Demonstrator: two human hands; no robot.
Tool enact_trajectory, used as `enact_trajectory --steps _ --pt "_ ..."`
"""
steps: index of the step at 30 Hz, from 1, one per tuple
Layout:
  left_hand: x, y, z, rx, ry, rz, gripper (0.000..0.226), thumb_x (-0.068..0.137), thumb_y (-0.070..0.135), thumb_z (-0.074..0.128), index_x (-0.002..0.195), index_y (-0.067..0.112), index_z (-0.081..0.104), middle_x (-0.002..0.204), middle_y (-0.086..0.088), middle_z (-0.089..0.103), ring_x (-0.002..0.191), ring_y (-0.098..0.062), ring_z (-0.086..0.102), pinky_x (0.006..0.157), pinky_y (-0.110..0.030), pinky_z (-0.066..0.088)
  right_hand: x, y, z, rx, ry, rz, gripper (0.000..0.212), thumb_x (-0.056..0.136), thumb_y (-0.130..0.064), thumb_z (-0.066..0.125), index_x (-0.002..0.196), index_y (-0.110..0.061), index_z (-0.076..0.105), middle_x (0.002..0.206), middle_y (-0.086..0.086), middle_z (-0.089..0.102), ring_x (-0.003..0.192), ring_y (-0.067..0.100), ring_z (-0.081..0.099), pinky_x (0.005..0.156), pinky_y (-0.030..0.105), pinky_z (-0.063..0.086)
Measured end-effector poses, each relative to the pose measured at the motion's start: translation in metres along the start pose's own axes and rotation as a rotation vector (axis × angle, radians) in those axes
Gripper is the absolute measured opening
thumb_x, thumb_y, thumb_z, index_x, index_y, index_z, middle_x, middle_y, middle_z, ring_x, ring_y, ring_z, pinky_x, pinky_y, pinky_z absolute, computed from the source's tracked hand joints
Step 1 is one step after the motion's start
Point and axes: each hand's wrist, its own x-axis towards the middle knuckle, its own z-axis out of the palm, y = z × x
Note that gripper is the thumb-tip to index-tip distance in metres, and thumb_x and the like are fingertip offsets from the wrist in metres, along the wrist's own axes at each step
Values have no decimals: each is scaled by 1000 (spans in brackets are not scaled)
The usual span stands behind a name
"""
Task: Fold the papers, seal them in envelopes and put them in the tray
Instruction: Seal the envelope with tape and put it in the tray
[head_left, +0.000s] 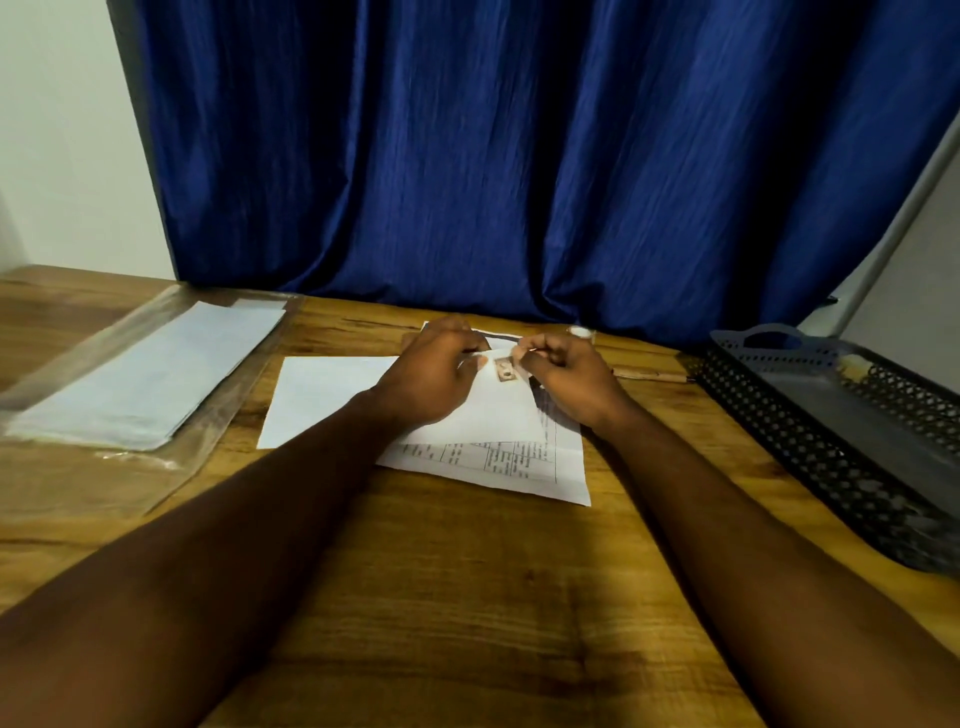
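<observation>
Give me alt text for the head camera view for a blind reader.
A left hand and right hand pinch a printed paper mid-fold on a wooden table. Envelopes in a clear sleeve lie left, a black tray right, blue curtain behind.

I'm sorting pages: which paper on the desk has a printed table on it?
The printed sheet pinched by the left hand and right hand; the white paper on its left shows no print.

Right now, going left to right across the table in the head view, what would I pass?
Pack of envelopes → white sheet → left hand → right hand, both pinching the printed paper → perforated tray.
</observation>
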Motion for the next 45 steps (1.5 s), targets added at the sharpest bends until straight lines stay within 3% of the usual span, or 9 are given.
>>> enact_trajectory --steps 5,9,14,21,24,28,32,39,45 --pt "1 5 -9 30 151 63 21 107 25 54 119 24 70 118 6 57 116 -15 49 105 -43 32 -8 -8 6 155 -146 -47 9 103 -7 67 101 -6 76 99 14 81 96 31 80 82 47 66" --pt "-2 7 -12 26 188 74 18 108 35 53 114 25 67 116 6 62 113 -17 54 100 -42 27 -10 -11 9 188 -136 -57 15 101 -12 71 112 -4 77 105 17 81 100 38 79 93 62 61" --pt "-1 10 -11 5 188 26 32 105 44 59 124 21 69 125 3 70 121 -20 57 106 -43 28 -14 -16 10 87 -107 -158 19 100 -19 73 111 -4 77 99 8 83 91 25 81 82 45 65" --pt "1 13 -14 -29 259 35 22 108 40 53 106 26 70 98 15 61 100 -8 50 99 -37 21 -18 -18 12 98 -77 -229 37 101 -30 72 101 7 74 92 26 77 73 26 71 58 25 55" --pt "1 12 -12 -33 285 35 23 109 39 52 104 26 71 94 18 59 99 -5 47 97 -35 19 -13 -18 13 -1 -79 -249 36 101 -35 72 96 0 76 89 25 76 71 26 67 58 27 50" --pt "0 11 -11 8 311 44 22 108 37 54 103 26 73 92 19 59 98 -7 50 94 -35 18 -10 -18 12 -49 -134 -258 24 101 -32 73 102 -9 79 96 14 81 89 35 77 78 48 61" --pt "0 10 -10 19 318 40 23 108 37 55 103 25 73 92 16 61 102 -11 53 96 -36 19 -13 -18 9 -50 -192 -232 15 101 -16 73 113 -21 79 106 -2 83 102 22 79 95 49 63" --pt "0 10 -9 105 297 100 27 110 35 48 99 26 71 90 13 64 96 -15 57 93 -38 19 -14 -22 12 -30 -78 -202 22 105 -28 66 103 -11 80 94 6 82 87 23 79 82 43 61" --pt "0 7 -5 170 242 153 24 109 27 45 102 25 68 98 6 70 99 -18 58 98 -42 24 -17 -23 16 -85 -15 -180 26 105 -31 67 101 -8 78 92 10 81 91 38 77 82 59 61"
